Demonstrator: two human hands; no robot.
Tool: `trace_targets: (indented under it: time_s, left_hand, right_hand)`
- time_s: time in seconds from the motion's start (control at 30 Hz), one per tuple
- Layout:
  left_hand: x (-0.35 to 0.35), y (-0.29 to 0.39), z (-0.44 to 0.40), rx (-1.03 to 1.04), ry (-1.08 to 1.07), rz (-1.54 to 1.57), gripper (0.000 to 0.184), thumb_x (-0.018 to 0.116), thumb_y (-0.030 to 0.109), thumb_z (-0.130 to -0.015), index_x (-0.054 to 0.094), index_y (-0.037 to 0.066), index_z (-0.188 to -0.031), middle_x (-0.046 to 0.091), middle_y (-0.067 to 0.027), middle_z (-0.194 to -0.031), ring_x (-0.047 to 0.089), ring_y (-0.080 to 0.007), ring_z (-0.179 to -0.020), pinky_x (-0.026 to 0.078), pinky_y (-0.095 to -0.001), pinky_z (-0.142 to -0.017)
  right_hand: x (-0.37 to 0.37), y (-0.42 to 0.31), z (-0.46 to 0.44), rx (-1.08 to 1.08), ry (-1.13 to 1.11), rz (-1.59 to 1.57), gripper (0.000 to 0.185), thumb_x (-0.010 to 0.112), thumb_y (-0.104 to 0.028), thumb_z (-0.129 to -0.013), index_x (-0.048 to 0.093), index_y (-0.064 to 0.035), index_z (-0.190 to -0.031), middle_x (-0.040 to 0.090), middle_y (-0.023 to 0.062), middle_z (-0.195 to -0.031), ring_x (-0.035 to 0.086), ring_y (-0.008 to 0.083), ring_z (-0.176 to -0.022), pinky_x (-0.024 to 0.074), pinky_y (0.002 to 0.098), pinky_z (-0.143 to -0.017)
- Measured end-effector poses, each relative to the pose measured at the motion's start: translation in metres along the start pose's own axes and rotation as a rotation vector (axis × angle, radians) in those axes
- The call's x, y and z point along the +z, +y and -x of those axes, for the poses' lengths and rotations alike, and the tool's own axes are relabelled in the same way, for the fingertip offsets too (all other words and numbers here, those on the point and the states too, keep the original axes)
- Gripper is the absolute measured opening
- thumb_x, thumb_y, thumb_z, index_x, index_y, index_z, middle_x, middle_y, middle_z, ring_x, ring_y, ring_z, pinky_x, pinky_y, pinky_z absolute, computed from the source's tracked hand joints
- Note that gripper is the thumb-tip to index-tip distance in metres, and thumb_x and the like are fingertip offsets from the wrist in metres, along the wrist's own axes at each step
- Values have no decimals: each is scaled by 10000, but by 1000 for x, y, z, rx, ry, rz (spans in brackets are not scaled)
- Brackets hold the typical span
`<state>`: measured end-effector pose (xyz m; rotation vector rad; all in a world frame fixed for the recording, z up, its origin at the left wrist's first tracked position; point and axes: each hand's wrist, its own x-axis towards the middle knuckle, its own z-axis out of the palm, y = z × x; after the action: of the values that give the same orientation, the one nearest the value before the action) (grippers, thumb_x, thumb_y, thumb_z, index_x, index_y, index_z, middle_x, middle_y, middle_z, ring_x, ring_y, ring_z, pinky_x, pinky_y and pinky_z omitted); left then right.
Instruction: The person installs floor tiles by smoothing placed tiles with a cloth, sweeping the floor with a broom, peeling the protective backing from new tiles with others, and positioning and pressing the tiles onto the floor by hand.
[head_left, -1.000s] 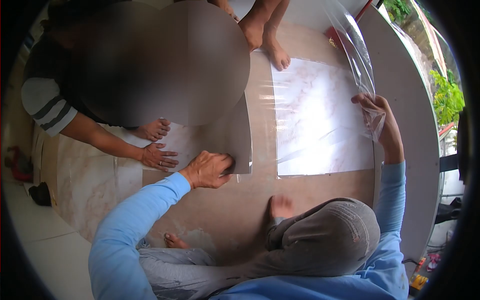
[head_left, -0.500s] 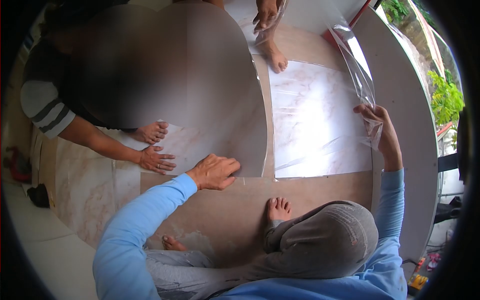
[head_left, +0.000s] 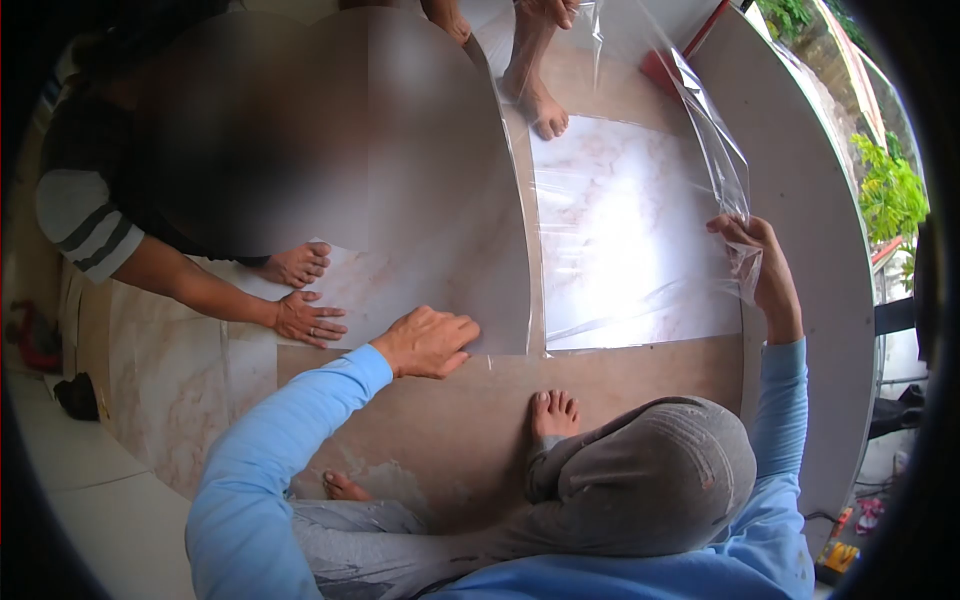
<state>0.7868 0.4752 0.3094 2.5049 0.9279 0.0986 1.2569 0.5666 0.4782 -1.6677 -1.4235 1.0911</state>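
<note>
Right now, the right hand (head_left: 770,265) has its thumb and fingers pinched tight on a bunch of clear film (head_left: 722,175). The film runs up from that hand toward the top of the view, where another person's hand (head_left: 563,12) is close to it. Some shiny folds also lie across the right sheet (head_left: 600,215), which is on the brown floor (head_left: 455,410).

The left hand (head_left: 425,342) is at the near edge of the left sheet (head_left: 500,300), close to its corner. Its fingers are bent and close together, but I cannot tell if they pinch the edge or just press on it. A helper's hand (head_left: 308,320) lies on the same sheet with its fingers spread.

The film looks very light, soft and slippery. It probably creases and tears easily, so a bunched-up edge is a good place to hold it. The sheets look thin and flat, a bit bendy but stiffer than the film. They may be smooth to touch, and their corners could crack. The edges seem best to hold, with two hands well apart.
</note>
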Motion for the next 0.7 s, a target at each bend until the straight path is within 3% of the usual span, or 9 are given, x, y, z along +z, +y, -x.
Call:
trace_targets:
  time_s: [0.23,0.33,0.43,0.5,0.57,0.63,0.67,0.7]
  left_hand:
    - [-18,1,5,-37,-9,54,241,686,216,-882,561,69,-1026,650,-127,-950,688,-358,-940,528,-485,-765]
    - [-19,-1,7,-44,-6,57,231,681,196,-870,551,68,-1011,638,-122,-938,679,-359,-924,514,-486,-743]
    - [-24,-4,6,-56,-23,80,221,669,189,-867,552,67,-1009,638,-127,-938,674,-365,-919,506,-492,-746]
    - [-29,-4,6,-62,-32,99,216,664,188,-865,553,68,-1006,638,-130,-934,671,-367,-915,502,-495,-748]
    - [-32,-6,8,-74,-43,117,209,659,184,-862,557,67,-1003,639,-133,-930,666,-373,-909,498,-499,-747]
    - [-36,-7,9,-87,-48,133,206,661,188,-864,561,67,-998,641,-134,-927,662,-379,-905,495,-500,-744]
    - [-38,-7,10,-95,-49,143,207,666,195,-868,563,66,-993,642,-134,-927,661,-381,-903,495,-499,-741]
    - [-38,-7,10,-104,-51,153,208,670,202,-872,565,66,-989,644,-133,-926,659,-383,-901,494,-499,-739]
  right_hand:
    - [-6,14,-7,-31,13,-26,398,716,-406,-1000,704,-19,-1092,722,6,-1008,590,125,-943,449,262,-846]
    - [-3,13,-5,-28,53,105,396,713,-403,-1002,704,-20,-1105,726,8,-1010,599,134,-999,447,279,-883]
    - [-13,25,-17,22,-26,-29,405,703,-420,-1007,705,-33,-1126,722,10,-1002,601,129,-977,455,275,-861]
    - [-17,17,-20,122,-103,18,500,656,-490,-1018,668,-38,-1233,714,8,-968,618,135,-977,477,278,-849]
    - [-10,18,-17,89,-230,-359,613,595,-566,-1024,612,-40,-1339,705,14,-960,632,144,-973,501,287,-838]
    - [19,55,-5,-95,-390,-1162,741,522,-649,-1026,539,-39,-1444,694,27,-979,646,155,-966,526,302,-828]
    - [43,82,3,-80,-114,-1325,864,440,-726,-1012,436,-36,-1532,685,55,-1058,655,171,-955,541,326,-851]
    - [64,123,11,104,154,-1514,800,413,-685,-1045,461,-38,-1513,668,79,-1137,645,190,-963,536,350,-894]
